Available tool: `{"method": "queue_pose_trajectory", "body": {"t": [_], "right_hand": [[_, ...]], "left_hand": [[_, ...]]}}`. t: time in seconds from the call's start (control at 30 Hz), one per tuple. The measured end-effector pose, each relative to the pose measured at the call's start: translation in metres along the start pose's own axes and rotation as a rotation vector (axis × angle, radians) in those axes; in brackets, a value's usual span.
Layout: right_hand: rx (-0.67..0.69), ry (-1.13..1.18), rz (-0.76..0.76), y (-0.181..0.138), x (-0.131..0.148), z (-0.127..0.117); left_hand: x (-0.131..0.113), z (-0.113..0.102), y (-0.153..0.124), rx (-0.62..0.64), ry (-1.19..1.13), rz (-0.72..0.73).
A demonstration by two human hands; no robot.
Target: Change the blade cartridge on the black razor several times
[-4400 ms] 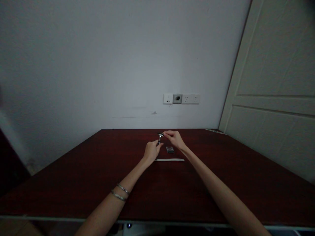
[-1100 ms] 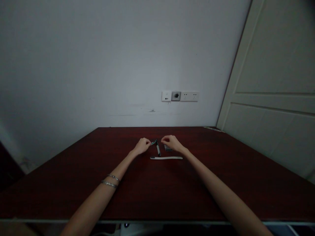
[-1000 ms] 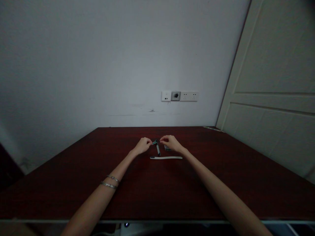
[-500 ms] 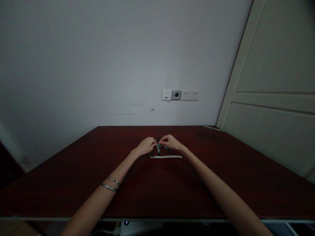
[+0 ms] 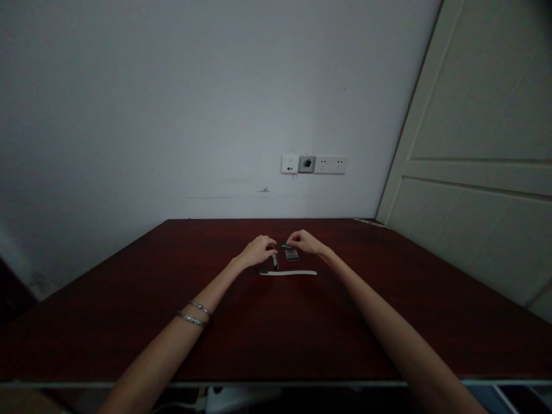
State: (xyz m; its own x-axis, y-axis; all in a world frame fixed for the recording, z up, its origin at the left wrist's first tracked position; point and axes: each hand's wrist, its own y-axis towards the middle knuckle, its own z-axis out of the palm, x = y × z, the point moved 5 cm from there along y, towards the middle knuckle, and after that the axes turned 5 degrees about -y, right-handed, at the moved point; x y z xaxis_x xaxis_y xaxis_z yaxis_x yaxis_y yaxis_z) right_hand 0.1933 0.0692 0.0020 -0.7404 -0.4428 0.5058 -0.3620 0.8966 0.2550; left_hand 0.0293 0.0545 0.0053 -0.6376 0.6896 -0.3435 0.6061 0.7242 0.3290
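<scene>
My left hand (image 5: pixel 257 252) rests on the dark red table (image 5: pixel 276 333) with its fingers curled round the top of a dark razor handle (image 5: pixel 275 263), which points toward me. My right hand (image 5: pixel 305 241) hovers just to the right and pinches a small teal-edged blade cartridge (image 5: pixel 287 246) between its fingertips. The cartridge is held right above a small dark cartridge case (image 5: pixel 292 255) lying on the table. A thin white strip (image 5: pixel 288 273) lies crosswise just in front of both hands.
A white wall with a row of sockets (image 5: pixel 314 164) stands behind the table. A pale door (image 5: pixel 474 144) is at the right. Two bracelets (image 5: pixel 193 314) circle my left wrist. The table's near edge (image 5: pixel 276 382) runs along the bottom.
The hands met at the razor's head half a second ago. Now my right hand has drawn away to the right with the small cartridge, over the case. The left stays at the handle.
</scene>
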Motion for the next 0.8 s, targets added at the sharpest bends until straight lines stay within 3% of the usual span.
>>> {"method": "queue_pose_trajectory", "body": {"t": [0.13, 0.3, 0.47, 0.8], "right_hand": [[-0.031, -0.08, 0.042, -0.002, -0.021, -0.002], [-0.015, -0.101, 0.025, -0.005, -0.027, 0.008], [-0.029, -0.115, 0.021, -0.005, -0.029, 0.013], [-0.044, -0.12, -0.007, -0.004, -0.037, 0.018]], "left_hand": [[-0.001, 0.018, 0.01, 0.078, -0.011, 0.021], [-0.011, 0.034, 0.023, 0.126, -0.001, 0.043], [-0.01, 0.044, 0.031, 0.166, 0.027, 0.008], [-0.014, 0.054, 0.033, 0.159, 0.089, 0.091]]}}
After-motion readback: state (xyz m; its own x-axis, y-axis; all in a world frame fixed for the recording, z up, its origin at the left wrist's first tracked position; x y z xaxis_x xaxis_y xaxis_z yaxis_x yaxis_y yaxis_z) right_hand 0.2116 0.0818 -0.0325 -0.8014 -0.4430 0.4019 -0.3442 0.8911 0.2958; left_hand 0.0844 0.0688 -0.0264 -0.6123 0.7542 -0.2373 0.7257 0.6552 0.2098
